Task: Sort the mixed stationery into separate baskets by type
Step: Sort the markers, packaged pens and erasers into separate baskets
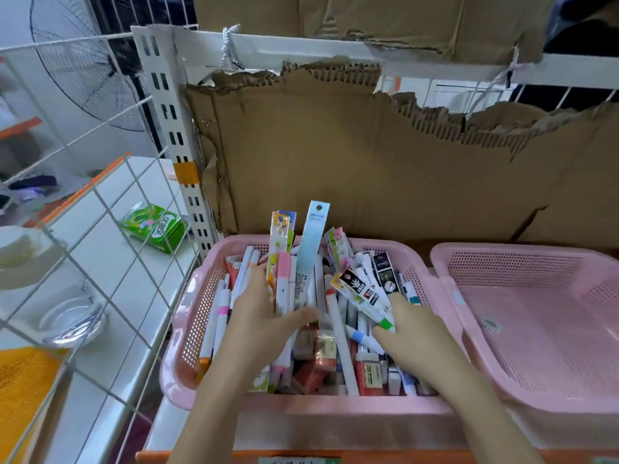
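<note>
A pink basket [187, 333] on the shelf is full of mixed stationery: pens, markers, packaged refills and erasers [325, 349]. My left hand [264, 316] is inside it, fingers closed around an upright bundle of packaged pens [294, 259], among them a tall pale-blue pack. My right hand [415, 333] rests on the pile to the right, holding a packaged pen with a green cap [365, 296] that lies slanted. A second pink basket [536, 316] stands to the right with nothing in it but a small label.
Torn cardboard [368, 169] lines the back of the shelf. A white wire grid [100, 249] and a slotted post [174, 135] bound the left side. Beyond the grid lie a green packet [155, 227], a glass dish [72, 321] and a fan [87, 61].
</note>
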A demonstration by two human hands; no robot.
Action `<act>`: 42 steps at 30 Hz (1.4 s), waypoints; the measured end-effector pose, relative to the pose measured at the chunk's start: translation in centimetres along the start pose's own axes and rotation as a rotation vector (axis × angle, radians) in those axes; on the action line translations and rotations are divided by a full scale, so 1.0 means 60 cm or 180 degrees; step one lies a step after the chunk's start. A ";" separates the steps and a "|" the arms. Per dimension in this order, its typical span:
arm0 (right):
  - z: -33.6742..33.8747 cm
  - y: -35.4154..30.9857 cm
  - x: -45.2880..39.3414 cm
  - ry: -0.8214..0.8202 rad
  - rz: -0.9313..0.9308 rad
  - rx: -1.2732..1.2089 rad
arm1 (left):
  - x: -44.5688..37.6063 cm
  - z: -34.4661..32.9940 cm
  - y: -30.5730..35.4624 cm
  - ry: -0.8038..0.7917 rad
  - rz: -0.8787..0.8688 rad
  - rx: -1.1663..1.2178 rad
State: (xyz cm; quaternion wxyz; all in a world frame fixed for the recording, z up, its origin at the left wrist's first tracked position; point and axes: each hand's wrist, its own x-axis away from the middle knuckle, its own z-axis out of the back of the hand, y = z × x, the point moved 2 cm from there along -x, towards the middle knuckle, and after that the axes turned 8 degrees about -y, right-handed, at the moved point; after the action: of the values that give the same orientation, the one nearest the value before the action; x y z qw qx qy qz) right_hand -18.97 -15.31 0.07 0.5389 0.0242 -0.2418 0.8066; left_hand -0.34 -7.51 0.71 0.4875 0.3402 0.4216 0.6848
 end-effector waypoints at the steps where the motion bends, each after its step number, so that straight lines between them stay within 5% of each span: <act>1: 0.005 0.002 0.002 0.0015 0.0071 -0.0120 | -0.002 -0.003 0.001 0.0070 -0.0036 0.0010; 13: 0.125 0.168 0.096 0.1178 0.0486 -0.1156 | 0.016 -0.165 0.145 0.0571 -0.0732 0.0140; 26: 0.191 0.421 0.149 0.1300 0.0428 -0.1499 | 0.081 -0.409 0.219 0.0620 -0.0332 0.0213; 35: 0.201 0.404 0.129 0.0929 0.1073 -0.1074 | 0.044 -0.424 0.264 0.1005 -0.0024 0.0613; 42: 0.193 0.382 0.103 0.0727 0.1208 -0.1065 | -0.026 -0.414 0.268 0.0416 -0.0019 0.0787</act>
State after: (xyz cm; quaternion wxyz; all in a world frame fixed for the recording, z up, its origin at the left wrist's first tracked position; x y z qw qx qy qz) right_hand -44.30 -21.76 3.77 0.3984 -0.2019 -0.3095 0.8395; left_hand -27.78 -17.85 4.99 0.4154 0.3511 0.5346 0.6468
